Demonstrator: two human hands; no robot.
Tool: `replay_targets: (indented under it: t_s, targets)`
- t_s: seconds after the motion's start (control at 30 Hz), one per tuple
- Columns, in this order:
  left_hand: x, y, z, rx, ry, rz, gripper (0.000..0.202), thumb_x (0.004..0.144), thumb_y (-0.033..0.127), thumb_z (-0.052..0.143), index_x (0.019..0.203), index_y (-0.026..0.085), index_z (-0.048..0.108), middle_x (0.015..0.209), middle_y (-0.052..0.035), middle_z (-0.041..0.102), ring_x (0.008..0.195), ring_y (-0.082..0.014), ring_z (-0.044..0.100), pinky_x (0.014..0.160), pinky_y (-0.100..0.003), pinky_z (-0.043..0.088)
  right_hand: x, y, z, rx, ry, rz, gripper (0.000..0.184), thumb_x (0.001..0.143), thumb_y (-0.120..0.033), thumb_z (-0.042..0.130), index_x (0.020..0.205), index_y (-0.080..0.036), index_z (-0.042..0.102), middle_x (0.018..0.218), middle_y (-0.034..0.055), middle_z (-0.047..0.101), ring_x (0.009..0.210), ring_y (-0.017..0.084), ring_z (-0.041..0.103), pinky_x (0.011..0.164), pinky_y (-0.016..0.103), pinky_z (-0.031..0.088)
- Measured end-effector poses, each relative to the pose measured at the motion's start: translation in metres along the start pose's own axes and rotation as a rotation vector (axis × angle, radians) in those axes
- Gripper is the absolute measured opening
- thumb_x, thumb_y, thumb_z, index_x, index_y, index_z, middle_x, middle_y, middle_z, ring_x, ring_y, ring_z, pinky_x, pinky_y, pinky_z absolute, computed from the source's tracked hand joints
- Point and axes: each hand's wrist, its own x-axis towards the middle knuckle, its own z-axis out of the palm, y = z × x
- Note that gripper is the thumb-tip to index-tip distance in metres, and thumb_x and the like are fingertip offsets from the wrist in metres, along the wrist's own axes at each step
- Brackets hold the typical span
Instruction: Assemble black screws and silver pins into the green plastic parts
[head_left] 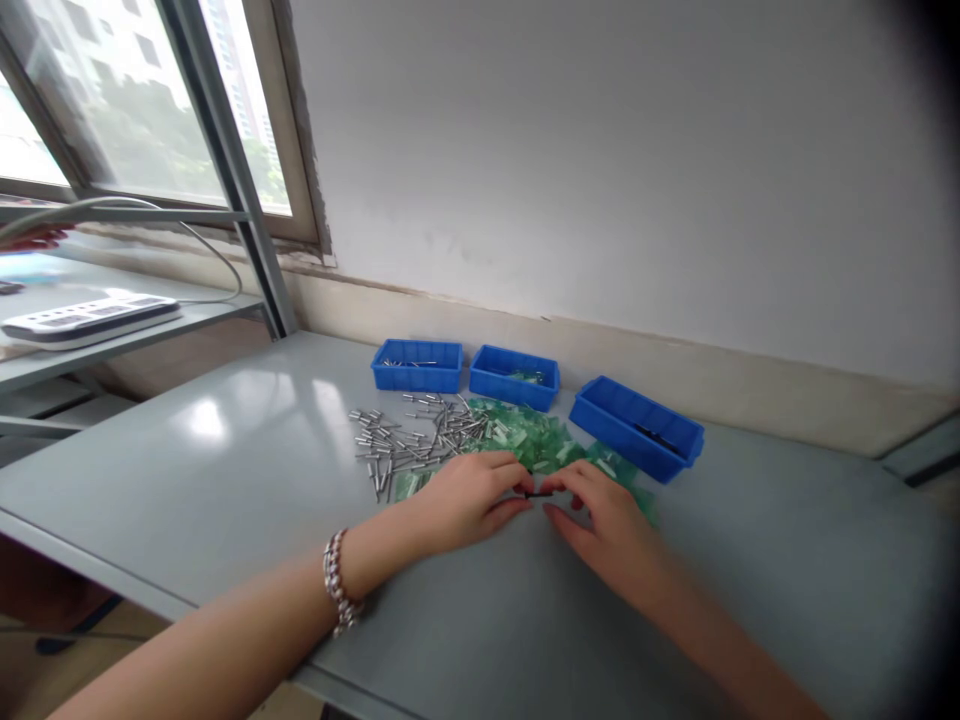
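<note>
My left hand (487,497) and my right hand (596,505) meet low over the grey table. A small, thin black rod (538,494) spans the gap between their fingertips, and both hands pinch it. Just beyond them lies a heap of small green plastic packets (525,430). To its left, silver blind rivets (397,440) with long stems are scattered loose. A few green-wrapped pieces (414,485) lie beside my left wrist, which wears a beaded bracelet (337,580).
Three blue bins stand along the wall: the left bin (418,378) holds rivets, the middle bin (495,385) green packets, the right bin (607,425) black thin parts. A power strip (97,318) and another person's hand (37,238) are at the left shelf.
</note>
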Motion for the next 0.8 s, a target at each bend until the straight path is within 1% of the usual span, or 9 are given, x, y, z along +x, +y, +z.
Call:
replay_targets:
  t_s: [0.13,0.23,0.3,0.43,0.53,0.63,0.8]
  targets:
    - [-0.0001,0.0,-0.0003,0.0,0.023,-0.007,0.02,0.087,0.029,0.042,0.094,0.015,0.055,0.086,-0.0053,0.057,0.075,-0.0146,0.053,0.065,-0.025,0.043,0.0004,-0.0015,-0.0033,0.007,-0.025,-0.007,0.014,0.082,-0.018,0.047,0.088,-0.02,0.059,0.089,0.0047,0.054,0.084,0.018,0.055,0.07,0.03,0.045]
    - [-0.0005,0.0006,-0.0009,-0.021,0.047,-0.011,0.02,0.088,0.03,0.041,0.094,0.016,0.055,0.087,-0.0048,0.057,0.077,-0.0145,0.054,0.067,-0.025,0.044,0.0006,-0.0045,-0.0048,0.0,-0.041,-0.016,0.014,0.084,-0.019,0.047,0.09,-0.019,0.06,0.09,0.0054,0.055,0.086,0.018,0.054,0.073,0.032,0.045]
    - [-0.0008,0.0014,-0.0013,-0.032,0.062,-0.005,0.021,0.088,0.03,0.041,0.094,0.015,0.055,0.087,-0.0048,0.057,0.078,-0.0144,0.054,0.068,-0.026,0.044,0.0007,-0.0061,-0.005,-0.002,-0.05,-0.019,0.015,0.084,-0.018,0.046,0.091,-0.019,0.06,0.089,0.0055,0.055,0.086,0.019,0.053,0.074,0.032,0.045]
    - [-0.0016,0.004,-0.0029,-0.069,0.087,0.014,0.022,0.088,0.031,0.042,0.095,0.015,0.055,0.086,-0.005,0.058,0.075,-0.0136,0.054,0.065,-0.025,0.045,0.0001,-0.0084,-0.0035,0.014,-0.062,-0.06,0.02,0.085,-0.013,0.042,0.092,-0.02,0.06,0.088,0.0047,0.055,0.084,0.017,0.054,0.074,0.031,0.044]
    - [-0.0016,0.0053,-0.004,-0.114,0.117,0.052,0.022,0.088,0.03,0.042,0.098,0.015,0.056,0.086,-0.0053,0.059,0.076,-0.0134,0.054,0.067,-0.025,0.045,-0.0009,-0.0095,-0.0017,0.028,-0.071,-0.076,0.022,0.085,-0.01,0.04,0.091,-0.018,0.059,0.087,0.0053,0.055,0.083,0.017,0.053,0.073,0.031,0.044]
    - [-0.0013,0.0057,-0.0042,-0.132,0.137,0.094,0.022,0.087,0.028,0.044,0.097,0.014,0.057,0.084,-0.0053,0.059,0.077,-0.0132,0.054,0.067,-0.025,0.045,-0.0015,-0.0095,0.0002,0.047,-0.055,-0.094,0.022,0.085,-0.01,0.039,0.09,-0.017,0.059,0.087,0.0056,0.056,0.083,0.017,0.053,0.072,0.031,0.043]
    - [-0.0011,0.0063,-0.0036,-0.133,0.154,0.109,0.019,0.086,0.026,0.045,0.096,0.014,0.058,0.08,-0.0047,0.059,0.071,-0.012,0.053,0.062,-0.022,0.045,-0.001,-0.0073,0.0034,0.053,-0.058,-0.087,0.021,0.085,-0.011,0.039,0.09,-0.016,0.059,0.086,0.006,0.056,0.081,0.018,0.052,0.072,0.033,0.043]
